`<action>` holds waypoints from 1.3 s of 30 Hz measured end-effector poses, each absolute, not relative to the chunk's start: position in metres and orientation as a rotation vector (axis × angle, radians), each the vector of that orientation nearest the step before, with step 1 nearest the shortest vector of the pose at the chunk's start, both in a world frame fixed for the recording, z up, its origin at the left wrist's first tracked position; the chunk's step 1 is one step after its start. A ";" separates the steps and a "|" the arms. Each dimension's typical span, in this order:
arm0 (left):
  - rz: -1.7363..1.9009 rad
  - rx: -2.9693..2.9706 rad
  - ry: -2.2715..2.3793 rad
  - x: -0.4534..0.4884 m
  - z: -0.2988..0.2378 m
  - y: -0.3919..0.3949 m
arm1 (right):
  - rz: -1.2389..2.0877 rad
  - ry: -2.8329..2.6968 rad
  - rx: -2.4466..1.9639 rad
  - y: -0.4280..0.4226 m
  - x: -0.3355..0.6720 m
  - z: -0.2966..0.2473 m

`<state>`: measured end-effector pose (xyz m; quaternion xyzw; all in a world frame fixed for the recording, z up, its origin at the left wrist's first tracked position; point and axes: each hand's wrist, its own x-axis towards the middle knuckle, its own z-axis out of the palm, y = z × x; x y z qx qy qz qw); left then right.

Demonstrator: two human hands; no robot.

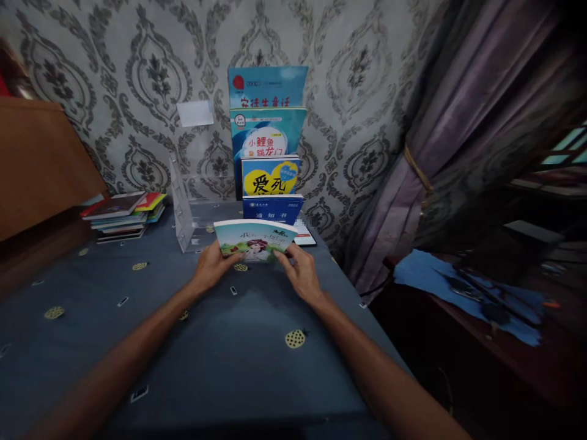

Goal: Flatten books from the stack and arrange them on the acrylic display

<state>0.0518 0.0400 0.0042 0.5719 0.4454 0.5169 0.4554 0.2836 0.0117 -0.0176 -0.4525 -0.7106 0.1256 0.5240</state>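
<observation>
Between my two hands is a thin picture book with a pale blue-green cover and a drawn figure; it bows slightly and leans back. My left hand grips its left side, thumb across the front. At the right side, my right hand grips it the same way. Just behind it, a dark blue booklet, a yellow-and-blue book, a teal book and a taller blue book rise in steps. A clear plastic stand shows at their left; how it supports them is partly hidden.
A pile of books lies at the table's left rear, near a wooden panel. A white card stands above the clear stand. Patterned wallpaper backs the blue tablecloth. At right are a purple curtain and a blue cloth with dark tools.
</observation>
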 end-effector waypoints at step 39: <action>1.404 2.087 1.046 0.087 0.028 0.082 | 0.168 -1.496 -1.103 0.056 0.304 -0.008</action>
